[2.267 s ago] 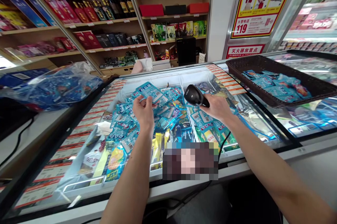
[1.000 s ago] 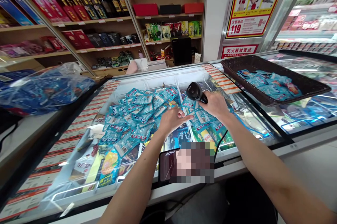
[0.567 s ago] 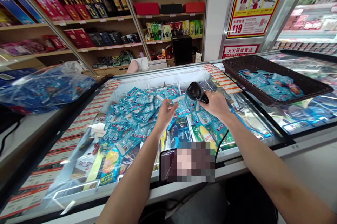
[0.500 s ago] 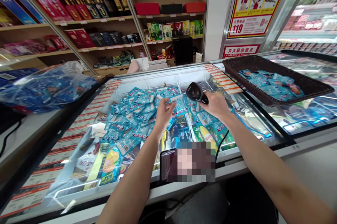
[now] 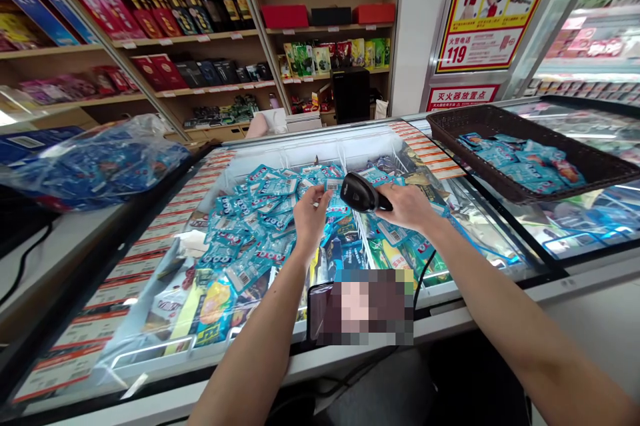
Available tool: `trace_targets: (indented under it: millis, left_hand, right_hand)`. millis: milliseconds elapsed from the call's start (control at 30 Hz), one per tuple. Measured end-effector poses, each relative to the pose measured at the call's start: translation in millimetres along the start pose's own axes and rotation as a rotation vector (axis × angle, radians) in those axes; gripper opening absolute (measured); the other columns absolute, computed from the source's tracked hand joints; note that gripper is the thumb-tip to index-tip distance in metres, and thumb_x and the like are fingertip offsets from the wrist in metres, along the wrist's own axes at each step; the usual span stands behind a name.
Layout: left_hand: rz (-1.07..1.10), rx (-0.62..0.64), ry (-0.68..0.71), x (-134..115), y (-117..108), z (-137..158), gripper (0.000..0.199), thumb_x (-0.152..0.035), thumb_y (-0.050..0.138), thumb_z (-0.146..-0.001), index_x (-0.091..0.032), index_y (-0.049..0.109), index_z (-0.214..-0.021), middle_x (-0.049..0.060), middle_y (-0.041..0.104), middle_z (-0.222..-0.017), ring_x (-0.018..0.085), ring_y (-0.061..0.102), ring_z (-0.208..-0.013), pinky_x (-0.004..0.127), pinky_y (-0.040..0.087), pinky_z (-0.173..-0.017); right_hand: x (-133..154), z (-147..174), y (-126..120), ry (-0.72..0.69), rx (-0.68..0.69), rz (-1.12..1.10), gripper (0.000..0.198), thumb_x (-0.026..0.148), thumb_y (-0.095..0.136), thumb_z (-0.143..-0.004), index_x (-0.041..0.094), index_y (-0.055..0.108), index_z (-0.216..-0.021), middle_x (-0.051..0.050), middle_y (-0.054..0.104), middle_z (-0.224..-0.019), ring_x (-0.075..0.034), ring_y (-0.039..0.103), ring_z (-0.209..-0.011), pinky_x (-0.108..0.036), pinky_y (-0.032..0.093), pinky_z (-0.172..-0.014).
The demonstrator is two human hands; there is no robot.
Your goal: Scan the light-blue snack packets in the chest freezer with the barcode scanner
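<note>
Two hands (image 5: pixel 310 218) (image 5: pixel 411 206) hold one black scanner (image 5: pixel 359 193) and one blue packet (image 5: pixel 333 185).

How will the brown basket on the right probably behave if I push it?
The brown basket would probably slide rather than tip, because it is low and wide. Its straight walls look fairly stiff. The blue packets lie loose inside, so they might shift.

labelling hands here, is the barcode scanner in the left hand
No, the right hand grips the barcode scanner, while the left hand pinches a blue barcoded packet.
</note>
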State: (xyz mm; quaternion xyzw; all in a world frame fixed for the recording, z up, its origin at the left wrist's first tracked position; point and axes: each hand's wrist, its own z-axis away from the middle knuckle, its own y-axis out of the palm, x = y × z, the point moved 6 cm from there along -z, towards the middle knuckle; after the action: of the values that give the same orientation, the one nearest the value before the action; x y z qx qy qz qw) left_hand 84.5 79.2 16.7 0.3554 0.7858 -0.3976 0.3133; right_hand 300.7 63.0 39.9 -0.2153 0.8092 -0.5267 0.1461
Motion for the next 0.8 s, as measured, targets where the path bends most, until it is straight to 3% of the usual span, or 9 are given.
trace_targets:
  millis: [133, 367, 533, 800]
  left_hand:
    - [-0.066, -0.045, 0.095, -3.8, -6.1, 0.5, 0.031, -0.04, 0.052, -0.081, -0.022, 0.06, -0.106, 0.005, 0.066, -0.091, 0.016, 0.059, -0.08, 0.026, 0.044, -0.071]
    - [-0.155, 0.017, 0.274, -3.3, 5.8, 4.4, 0.035, -0.033, 0.046, -0.086, -0.023, 0.053, -0.118, 0.007, 0.062, -0.098, 0.017, 0.057, -0.084, 0.028, 0.044, -0.073]
    - [-0.237, -0.061, 0.352, -9.9, -0.1, 4.7, 0.028, -0.032, 0.048, -0.086, -0.021, 0.057, -0.11, 0.006, 0.064, -0.091, 0.016, 0.057, -0.084, 0.029, 0.044, -0.076]
    - [-0.253, -0.129, 0.353, -13.1, -7.7, 3.3, 0.021, -0.031, 0.05, -0.085, -0.019, 0.06, -0.099, 0.004, 0.063, -0.081, 0.014, 0.056, -0.075, 0.028, 0.044, -0.071]
  right_hand:
    - [0.6, -0.2, -0.3, -0.011, 0.008, -0.009, 0.042, 0.042, 0.05, -0.08, 0.018, 0.053, -0.114, -0.006, 0.067, -0.093, -0.021, 0.061, -0.078, -0.028, 0.034, -0.062]
    - [2.6, 0.5, -1.0, -0.048, -0.009, -0.023, 0.04, 0.042, 0.05, -0.081, 0.019, 0.053, -0.113, -0.004, 0.067, -0.092, -0.021, 0.061, -0.077, -0.028, 0.033, -0.061]
    - [3.5, 1.0, -0.9, -0.06, -0.026, -0.039, 0.039, 0.042, 0.051, -0.08, 0.02, 0.054, -0.113, -0.004, 0.067, -0.091, -0.02, 0.061, -0.075, -0.028, 0.032, -0.059]
    - [4.5, 1.0, -3.2, -0.064, -0.056, -0.05, 0.038, 0.042, 0.051, -0.08, 0.02, 0.055, -0.111, -0.004, 0.067, -0.091, -0.02, 0.061, -0.074, -0.028, 0.031, -0.058]
